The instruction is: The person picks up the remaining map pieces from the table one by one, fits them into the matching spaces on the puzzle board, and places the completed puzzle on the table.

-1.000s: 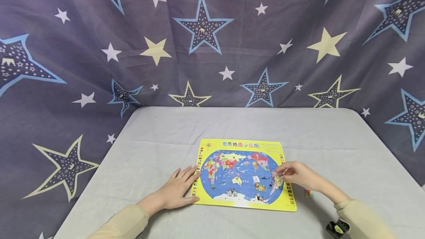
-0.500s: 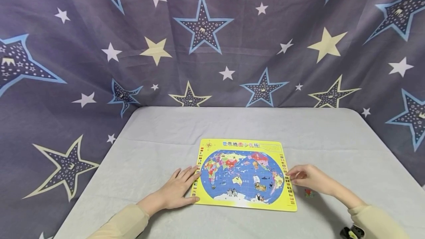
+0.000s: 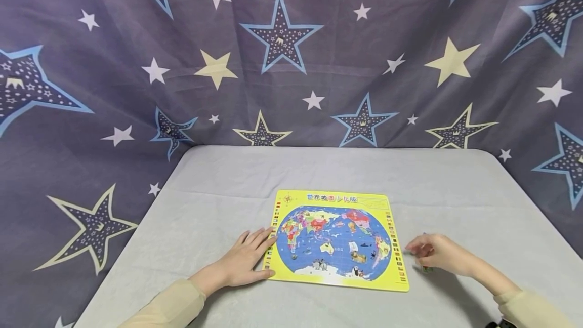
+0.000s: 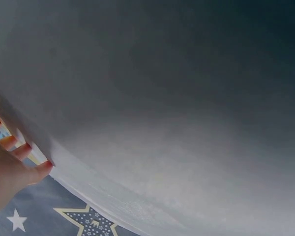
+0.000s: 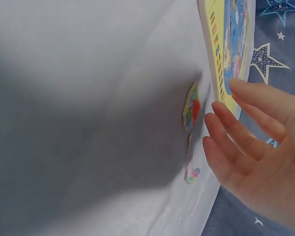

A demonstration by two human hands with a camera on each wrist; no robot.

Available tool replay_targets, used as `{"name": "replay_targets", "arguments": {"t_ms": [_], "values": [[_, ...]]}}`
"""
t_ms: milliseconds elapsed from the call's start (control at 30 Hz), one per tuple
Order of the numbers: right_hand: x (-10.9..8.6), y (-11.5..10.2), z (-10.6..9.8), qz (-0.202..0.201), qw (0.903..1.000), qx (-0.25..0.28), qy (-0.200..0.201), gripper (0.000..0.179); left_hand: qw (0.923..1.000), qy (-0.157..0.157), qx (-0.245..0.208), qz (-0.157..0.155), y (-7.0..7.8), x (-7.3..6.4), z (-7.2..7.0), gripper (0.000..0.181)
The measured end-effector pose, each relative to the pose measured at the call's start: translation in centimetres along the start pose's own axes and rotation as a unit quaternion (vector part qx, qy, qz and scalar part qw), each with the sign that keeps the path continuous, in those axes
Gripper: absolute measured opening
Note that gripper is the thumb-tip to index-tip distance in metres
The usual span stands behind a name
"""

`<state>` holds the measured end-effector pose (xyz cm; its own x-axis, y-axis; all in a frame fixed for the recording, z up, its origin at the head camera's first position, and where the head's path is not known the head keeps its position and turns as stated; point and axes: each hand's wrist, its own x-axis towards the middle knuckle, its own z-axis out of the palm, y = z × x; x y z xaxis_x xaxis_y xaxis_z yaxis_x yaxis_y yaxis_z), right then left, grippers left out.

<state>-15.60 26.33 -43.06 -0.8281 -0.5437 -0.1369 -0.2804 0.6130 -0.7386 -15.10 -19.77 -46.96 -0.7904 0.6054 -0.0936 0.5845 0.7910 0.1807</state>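
A yellow-bordered world map puzzle board (image 3: 291, 273) lies flat on the grey-covered table. My left hand (image 3: 243, 262) rests at its left edge, fingers spread and fairly straight, fingertips on the border. Right of the board, my right hand (image 3: 444, 254) hovers low with loosely bent fingers and nothing between them. Close by its fingertips, in the right wrist view, lie a green and red puzzle piece (image 5: 191, 109) and a smaller pink and multicoloured piece (image 5: 192, 174). The head view shows only a bit of the green and red piece (image 3: 426, 269) below the hand.
The grey table cover (image 3: 218, 181) stretches around the board on all sides. Behind and beside the table hangs a dark star-patterned cloth (image 3: 309, 125).
My right hand has drawn away from the right side of the map and moved right, over the loose pieces. The left hand stays at the board's left edge.
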Motion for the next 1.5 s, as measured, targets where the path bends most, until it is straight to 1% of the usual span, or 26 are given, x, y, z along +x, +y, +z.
{"name": "replay_targets", "arguments": {"t_ms": [200,367,533,600,733,900,1100,1267,1367,1500], "values": [[-0.8,0.6,0.3,-0.010,0.9996,-0.026,0.001,0.029,1.0000,-0.003,-0.005,0.003,0.2,-0.1,0.0,0.079],[-1.0,0.8,0.4,-0.011,0.9995,-0.030,0.004,0.029,1.0000,-0.001,-0.006,0.001,0.2,-0.2,0.0,0.078],[-1.1,1.0,0.5,-0.021,0.9987,-0.044,0.014,0.030,1.0000,0.002,-0.001,0.002,0.1,0.0,-0.1,0.078],[-1.1,1.1,0.6,-0.017,0.9981,-0.056,0.019,0.030,1.0000,0.005,0.001,0.005,0.1,0.0,-0.2,0.078],[-1.0,1.2,0.7,0.005,0.9974,-0.068,0.025,0.029,1.0000,0.006,0.002,0.006,0.1,0.0,-0.3,0.078],[-1.2,1.5,0.8,0.017,0.9967,-0.071,0.035,0.027,1.0000,0.006,0.004,0.005,0.0,0.0,-0.2,0.078],[-1.3,1.7,0.9,0.019,0.9962,-0.070,0.049,0.026,0.9998,0.016,0.005,0.012,0.0,-0.1,-0.3,0.077],[-1.3,1.8,0.9,0.013,0.9966,-0.064,0.051,0.023,0.9998,0.018,0.005,0.011,0.0,-0.1,-0.2,0.077],[-1.3,1.9,0.9,0.002,0.9967,-0.060,0.054,0.020,0.9998,0.016,0.001,0.009,0.1,-0.1,-0.1,0.077],[-1.3,2.0,1.0,0.001,0.9966,-0.059,0.058,0.019,0.9999,0.010,-0.002,0.005,0.0,-0.1,-0.1,0.078]]}}
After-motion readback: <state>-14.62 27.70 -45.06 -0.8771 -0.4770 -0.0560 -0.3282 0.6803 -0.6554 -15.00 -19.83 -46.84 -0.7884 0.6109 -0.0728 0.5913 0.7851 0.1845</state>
